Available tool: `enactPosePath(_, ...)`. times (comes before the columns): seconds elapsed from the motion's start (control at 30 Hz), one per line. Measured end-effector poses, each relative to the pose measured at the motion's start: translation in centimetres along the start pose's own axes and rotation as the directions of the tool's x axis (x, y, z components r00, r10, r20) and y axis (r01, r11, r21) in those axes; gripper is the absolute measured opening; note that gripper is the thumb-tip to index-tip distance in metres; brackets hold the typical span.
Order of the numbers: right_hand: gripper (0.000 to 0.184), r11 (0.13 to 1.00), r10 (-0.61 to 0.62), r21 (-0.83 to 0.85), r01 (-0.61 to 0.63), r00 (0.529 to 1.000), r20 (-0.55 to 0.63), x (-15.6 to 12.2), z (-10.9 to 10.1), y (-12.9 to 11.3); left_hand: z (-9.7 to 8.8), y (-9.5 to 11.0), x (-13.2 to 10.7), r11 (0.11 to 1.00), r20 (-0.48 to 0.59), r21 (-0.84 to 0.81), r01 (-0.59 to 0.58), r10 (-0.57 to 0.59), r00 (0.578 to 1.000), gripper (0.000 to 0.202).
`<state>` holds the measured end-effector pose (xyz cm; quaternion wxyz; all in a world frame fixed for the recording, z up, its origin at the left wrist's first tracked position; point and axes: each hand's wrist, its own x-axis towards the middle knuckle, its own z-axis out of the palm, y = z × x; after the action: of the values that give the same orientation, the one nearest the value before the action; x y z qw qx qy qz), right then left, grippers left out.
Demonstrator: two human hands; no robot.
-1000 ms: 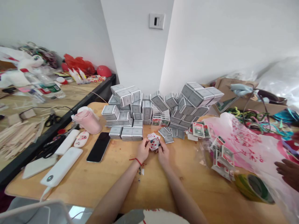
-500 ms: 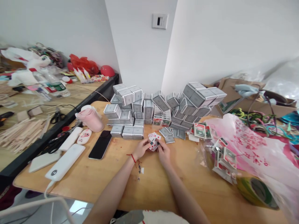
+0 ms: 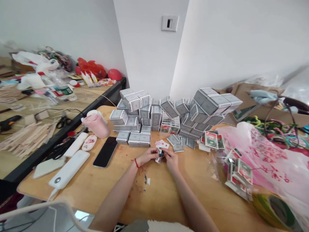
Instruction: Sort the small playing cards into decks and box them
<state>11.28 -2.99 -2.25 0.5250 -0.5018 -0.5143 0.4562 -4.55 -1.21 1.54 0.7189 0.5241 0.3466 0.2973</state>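
Both hands meet above the middle of the wooden table [image 3: 116, 183]. My left hand [image 3: 148, 155], with a red string on its wrist, pinches a few playing cards [image 3: 158, 159] held between the hands. From the other side my right hand [image 3: 170, 158] grips the same cards, its fingers bent in toward the left ones. Fingers and small size hide how many there are. Just beyond my fingertips, face-up cards [image 3: 162, 144] with red pips lie spread on the table. Grey-backed cards [image 3: 177, 146] rest to their right.
Grey card blocks [image 3: 140, 138] are stacked along the back, rising highest in the right stack [image 3: 210, 101]. To the left are a phone [image 3: 105, 152], a power bank [image 3: 69, 169] and a pink cup [image 3: 98, 125]. Card boxes [image 3: 241, 175], tape [image 3: 275, 211] and a pink bag [image 3: 263, 154] lie right.
The held cards have tilted and come slightly nearer to me, so their faces show less. The spread cards beyond my fingers are now more visible. The view has shifted slightly.
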Motion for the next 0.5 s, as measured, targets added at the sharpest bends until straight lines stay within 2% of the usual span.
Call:
enactPosePath(0.17,0.018,0.995,0.036,0.093,-0.038,0.999,0.023,0.04,-0.23,-0.29,0.02,0.16,-0.13,1.0,0.035,-0.023,-0.005,0.006,0.999,0.032)
enactPosePath(0.27,0.016,0.99,0.056,0.13,-0.053,0.998,-0.019,-0.11,-0.24,-0.39,-0.06,0.31,-0.18,1.0,0.053,-0.018,0.005,-0.004,0.999,0.031)
enactPosePath(0.37,0.015,0.98,0.09,0.184,-0.078,0.994,-0.055,-0.23,-0.19,-0.33,-0.25,0.21,-0.24,0.999,0.026,-0.037,0.029,-0.028,0.999,0.032)
enactPosePath(0.5,0.018,0.907,0.179,0.404,-0.118,0.977,-0.115,-0.17,-0.38,-0.27,-0.54,-0.18,-0.35,0.987,-0.021,-0.155,0.034,-0.038,0.999,0.034)
